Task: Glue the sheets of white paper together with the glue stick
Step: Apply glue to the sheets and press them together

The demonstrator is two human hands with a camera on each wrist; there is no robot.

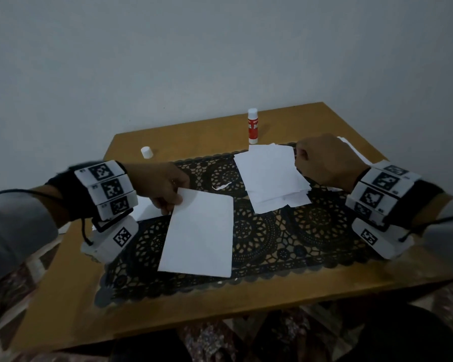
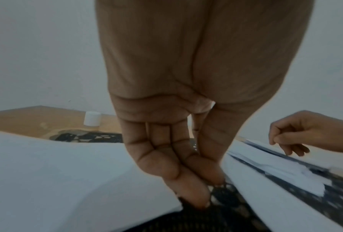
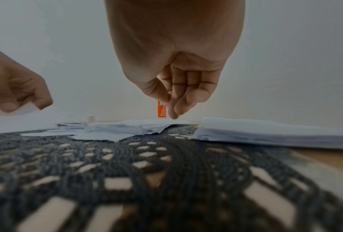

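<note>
My left hand pinches the top-left corner of a white sheet that lies on the black lace mat; in the left wrist view thumb and fingers close on that sheet. My right hand hovers curled over the far right corner of a loose pile of white sheets. In the right wrist view its index tip touches the pile, with no sheet seen between the fingers. The red glue stick stands upright at the back, and its white cap stands apart to the left.
The wooden table stands against a plain wall. A thicker paper stack lies right of my right hand. Another sheet lies under my left hand, and a torn scrap lies mid-mat.
</note>
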